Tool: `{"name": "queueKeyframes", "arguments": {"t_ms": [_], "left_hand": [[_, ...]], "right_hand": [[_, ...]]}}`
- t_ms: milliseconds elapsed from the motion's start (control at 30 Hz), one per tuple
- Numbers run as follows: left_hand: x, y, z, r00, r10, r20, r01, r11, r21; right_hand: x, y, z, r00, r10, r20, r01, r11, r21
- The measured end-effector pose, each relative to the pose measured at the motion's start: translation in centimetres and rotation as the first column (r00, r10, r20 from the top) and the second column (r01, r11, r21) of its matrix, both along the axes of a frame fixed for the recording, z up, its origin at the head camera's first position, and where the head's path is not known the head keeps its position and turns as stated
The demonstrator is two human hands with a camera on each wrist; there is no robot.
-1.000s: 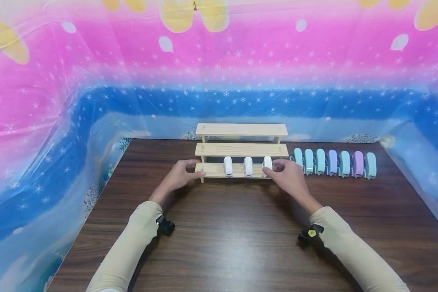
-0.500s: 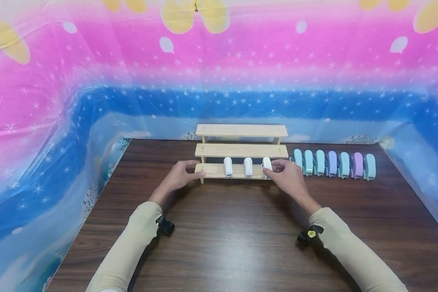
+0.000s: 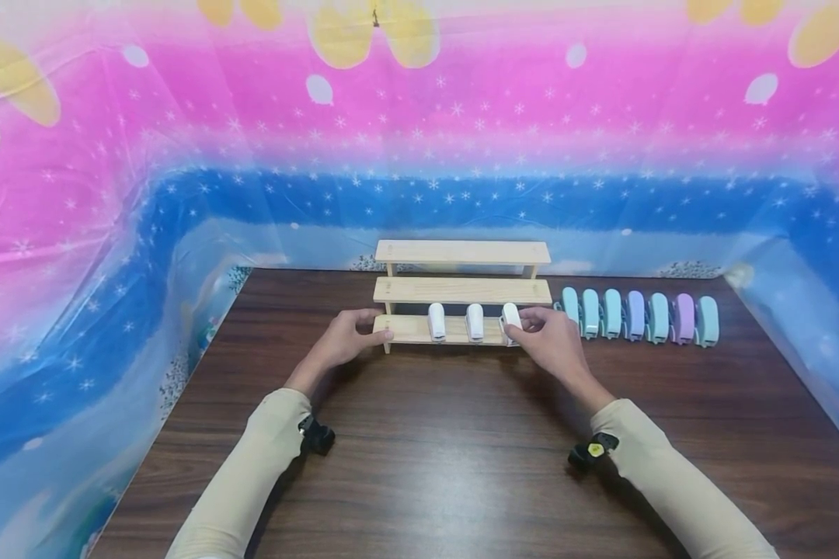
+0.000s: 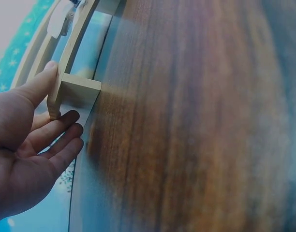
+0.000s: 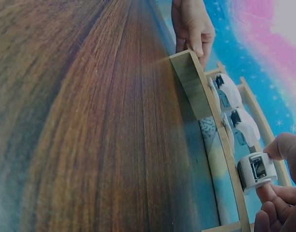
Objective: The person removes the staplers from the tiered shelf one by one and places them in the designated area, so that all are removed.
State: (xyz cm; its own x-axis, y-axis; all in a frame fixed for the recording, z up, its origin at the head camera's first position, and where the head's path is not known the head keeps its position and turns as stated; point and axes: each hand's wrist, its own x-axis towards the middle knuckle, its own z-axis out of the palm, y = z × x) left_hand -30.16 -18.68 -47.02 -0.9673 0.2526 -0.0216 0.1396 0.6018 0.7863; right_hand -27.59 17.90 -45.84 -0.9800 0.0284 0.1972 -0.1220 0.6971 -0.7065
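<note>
A three-tier wooden stand (image 3: 461,290) stands at the back of the table. Its lowest shelf carries three small white staplers in a row. My left hand (image 3: 346,337) grips the left end of that shelf, thumb on top and fingers below, as the left wrist view shows. At the shelf's right end, my right hand (image 3: 555,341) pinches the rightmost white stapler (image 5: 257,170) between thumb and fingers. The middle white stapler (image 3: 475,323) and the left white stapler (image 3: 436,322) stand upright, apart from each other, with no hand on them.
Right of the stand, several staplers stand in a row on the brown table (image 3: 447,466). They are mostly teal, with a lavender stapler (image 3: 634,316) and a purple stapler (image 3: 683,319) among them. A patterned cloth (image 3: 419,140) hangs behind and at the sides.
The rightmost white stapler has shifted and turned very slightly leftward in my right hand. My left hand keeps its hold on the shelf end.
</note>
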Motion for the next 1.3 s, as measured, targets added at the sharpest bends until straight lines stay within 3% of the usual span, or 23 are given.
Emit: {"name": "queueKeyframes", "arguments": {"t_ms": [567, 1300], "left_hand": [[0.0, -0.1, -0.3, 1.0, -0.009, -0.01, 0.009, 1.0, 0.007], [-0.2, -0.1, -0.3, 1.0, -0.004, -0.004, 0.004, 1.0, 0.003]], "right_hand": [[1.3, 1.3, 0.7, 0.998, -0.035, -0.042, 0.035, 0.999, -0.015], [3.2, 5.6, 2.1, 0.985, -0.145, -0.089, 0.146, 0.989, 0.005]]}}
